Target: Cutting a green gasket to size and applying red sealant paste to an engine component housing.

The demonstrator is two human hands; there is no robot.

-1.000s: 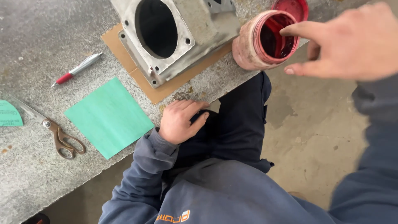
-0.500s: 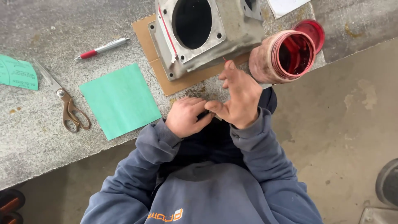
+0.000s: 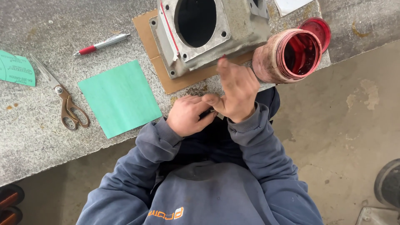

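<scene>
Meeting at the bench edge (image 3: 37, 137), hands together, left hand (image 3: 189, 114) curled, right hand (image 3: 235, 89) fingers raised, blurred, grip unclear.

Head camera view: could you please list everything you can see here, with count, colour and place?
Metal housing: one, grey, large oval opening, on cardboard at top centre.
Cardboard: one, brown, under the housing.
Jar: one, red-stained, open, at the bench edge, right of the housing.
Lid: one, red, behind the jar.
Green sheet: one, square, left of the hands.
Scissors: one, brown handles, far left.
Pen: one, silver and red, upper left.
Bench: one, grey, stone-like.
Left hand: curled at the bench edge.
Right hand: fingers raised, blurred, touching the left.
</scene>
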